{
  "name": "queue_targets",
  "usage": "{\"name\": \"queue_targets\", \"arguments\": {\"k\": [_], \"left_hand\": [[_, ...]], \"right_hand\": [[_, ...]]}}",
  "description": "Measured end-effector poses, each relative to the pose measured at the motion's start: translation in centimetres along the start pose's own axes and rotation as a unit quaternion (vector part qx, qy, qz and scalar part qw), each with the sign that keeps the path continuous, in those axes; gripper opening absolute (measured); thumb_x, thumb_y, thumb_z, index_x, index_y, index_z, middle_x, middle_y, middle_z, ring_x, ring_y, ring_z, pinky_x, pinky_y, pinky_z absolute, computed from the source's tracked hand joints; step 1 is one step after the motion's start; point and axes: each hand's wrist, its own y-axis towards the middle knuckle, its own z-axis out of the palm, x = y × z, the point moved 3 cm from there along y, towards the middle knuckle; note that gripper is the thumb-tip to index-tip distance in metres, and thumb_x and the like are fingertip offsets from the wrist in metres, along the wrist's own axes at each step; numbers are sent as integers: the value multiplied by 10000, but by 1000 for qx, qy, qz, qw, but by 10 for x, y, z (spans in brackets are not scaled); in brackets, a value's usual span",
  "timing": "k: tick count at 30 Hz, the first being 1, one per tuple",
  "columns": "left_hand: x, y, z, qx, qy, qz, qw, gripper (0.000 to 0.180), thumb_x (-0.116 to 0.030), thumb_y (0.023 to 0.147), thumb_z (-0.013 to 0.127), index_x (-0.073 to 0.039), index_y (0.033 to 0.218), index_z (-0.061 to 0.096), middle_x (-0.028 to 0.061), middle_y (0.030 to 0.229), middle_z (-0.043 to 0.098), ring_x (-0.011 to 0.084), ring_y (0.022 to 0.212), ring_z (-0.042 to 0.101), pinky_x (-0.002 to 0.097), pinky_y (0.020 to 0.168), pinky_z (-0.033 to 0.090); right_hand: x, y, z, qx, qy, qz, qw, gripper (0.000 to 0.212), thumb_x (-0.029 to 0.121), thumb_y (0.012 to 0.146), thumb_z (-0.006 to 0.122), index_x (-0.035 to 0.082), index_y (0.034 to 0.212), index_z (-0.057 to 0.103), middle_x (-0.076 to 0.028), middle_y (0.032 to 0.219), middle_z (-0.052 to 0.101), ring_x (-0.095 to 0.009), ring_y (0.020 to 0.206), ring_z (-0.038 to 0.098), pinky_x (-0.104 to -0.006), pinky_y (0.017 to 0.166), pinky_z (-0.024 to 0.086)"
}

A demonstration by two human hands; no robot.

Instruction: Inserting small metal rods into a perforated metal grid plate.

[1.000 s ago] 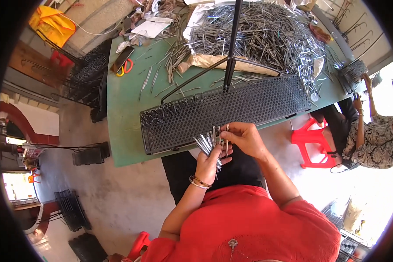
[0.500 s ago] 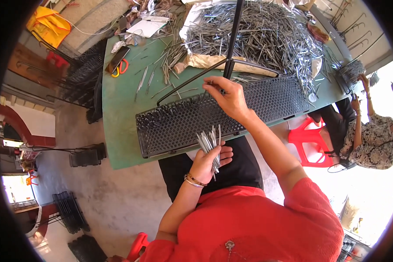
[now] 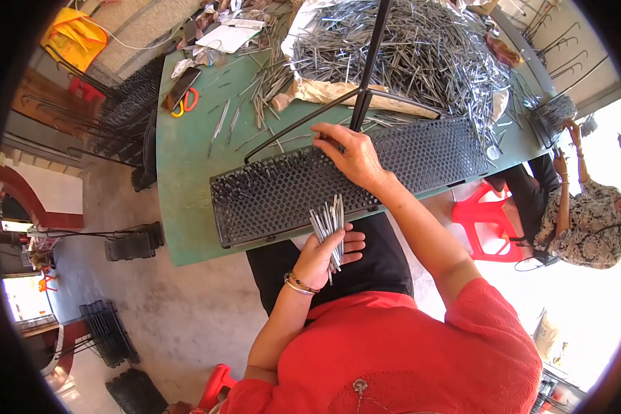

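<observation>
My left hand (image 3: 319, 254) is closed round a bundle of thin silvery metal strips (image 3: 329, 222), which stick up past the thumb in front of my lap. Over the far side of a long black perforated panel (image 3: 421, 155), my right hand (image 3: 355, 157) has its fingertips pinched together. Whatever they pinch is too small or hidden to make out. Many round holes cover the panel, and dark upright pieces (image 3: 255, 178) fill part of its far left side. A black pole with two braces (image 3: 370, 69) rises from behind the panel.
A large heap of metal strips (image 3: 407, 62) lies on paper on the green table (image 3: 186, 179). Orange-handled scissors (image 3: 189, 101), a phone and a notebook (image 3: 229, 36) lie at the far left. Another person (image 3: 583, 224) and a red stool (image 3: 486, 224) are at the right.
My right hand has shifted slightly left along the panel, its fingers still pinched. My left hand still holds the bundle. The whole view has shifted a little.
</observation>
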Motion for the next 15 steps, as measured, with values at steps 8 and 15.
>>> {"name": "queue_targets", "arguments": {"k": [8, 15], "left_hand": [[-5, 1, 4, -13, -17, -1, 1000, 291, -188, 941, 519, 0, 1163, 508, 182, 1066, 620, 250, 923, 639, 398, 753, 563], [-5, -2, 5, -12, 26, 15, 999, 312, -181, 933, 532, 18, 1173, 517, 178, 1060, 629, 219, 914, 640, 354, 739, 565]], "right_hand": [[13, 1, -3, -4, -78, -116, 990, 212, 76, 822, 644, 35, 1030, 637, -139, 846, 651, -298, 740, 638, -348, 640, 518], [12, -3, -4, -34, -65, -62, 995, 231, 88, 830, 638, 31, 1054, 634, -139, 834, 652, -310, 725, 637, -353, 628, 511]]}}
